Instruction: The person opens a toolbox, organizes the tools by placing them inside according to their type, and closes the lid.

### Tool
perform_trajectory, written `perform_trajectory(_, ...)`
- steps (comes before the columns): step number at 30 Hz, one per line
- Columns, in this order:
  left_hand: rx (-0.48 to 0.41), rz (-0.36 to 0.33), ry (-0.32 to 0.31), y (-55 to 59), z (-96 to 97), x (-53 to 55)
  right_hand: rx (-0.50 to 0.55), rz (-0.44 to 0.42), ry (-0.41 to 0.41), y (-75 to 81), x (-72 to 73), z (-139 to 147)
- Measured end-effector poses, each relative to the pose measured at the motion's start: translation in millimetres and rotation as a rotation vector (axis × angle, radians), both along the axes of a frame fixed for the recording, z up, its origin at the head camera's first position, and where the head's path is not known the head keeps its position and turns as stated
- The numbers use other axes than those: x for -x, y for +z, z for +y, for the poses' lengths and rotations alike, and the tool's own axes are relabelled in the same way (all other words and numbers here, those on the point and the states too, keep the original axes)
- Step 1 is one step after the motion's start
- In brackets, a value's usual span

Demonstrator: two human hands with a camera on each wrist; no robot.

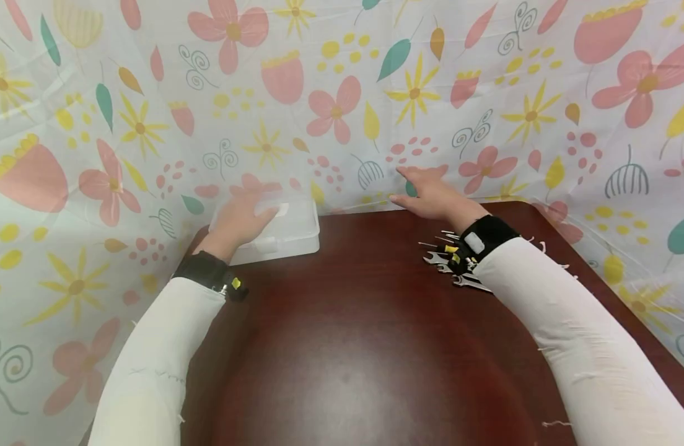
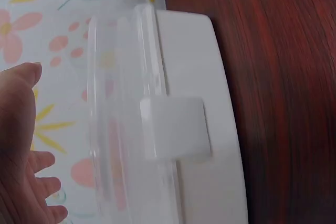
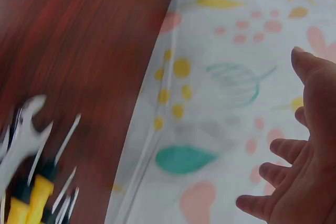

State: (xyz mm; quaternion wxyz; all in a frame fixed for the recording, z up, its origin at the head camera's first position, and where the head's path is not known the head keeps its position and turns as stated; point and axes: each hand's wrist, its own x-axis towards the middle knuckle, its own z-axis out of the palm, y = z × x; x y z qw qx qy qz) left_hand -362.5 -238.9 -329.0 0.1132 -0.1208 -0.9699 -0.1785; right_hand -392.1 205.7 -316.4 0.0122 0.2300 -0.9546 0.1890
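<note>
A translucent plastic box with a white base stands at the back left of the table. Its white latch faces the near side in the left wrist view. My left hand hovers over the box's left part, fingers loosely spread; the left wrist view shows a gap between it and the box. Toward the back right, my right hand is held up by the curtain, fingers apart and holding nothing. Below its wrist lie open-end wrenches and screwdrivers with yellow-and-black handles, partly hidden by the wrist strap.
The dark red-brown table has a glossy top with rounded back corners. A flower-print curtain hangs right behind it and along both sides. Black straps with small devices sit on both wrists.
</note>
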Motion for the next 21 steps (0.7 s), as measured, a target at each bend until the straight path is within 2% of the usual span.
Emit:
perform_trajectory(4, -0.114, -0.028, 0.062, -5.4, -25.3, -5.5, 0.143, -0.039, 0.043, -0.2, -1.9, -25.4)
perform_trajectory(9, -0.281, -0.052, 0.19, -19.1, -64.3, -12.5, 0.327, -0.147, 0.056, -5.8, -1.4, -67.5)
perform_trajectory(13, -0.457, -0.125, 0.262, -34.7, -89.3, -17.4, 0.454, -0.228, 0.053, -20.6, 5.2, -102.0)
perform_trajectory(16, -0.554, -0.181, 0.313, -47.5, -102.3, -20.5, 0.54, -0.281, 0.039, -34.5, 8.0, -127.2)
perform_trajectory(21, -0.68, -0.2, 0.335, -68.0, -115.3, -21.7, 0.626, -0.348, 0.008, -57.6, 10.9, -166.8)
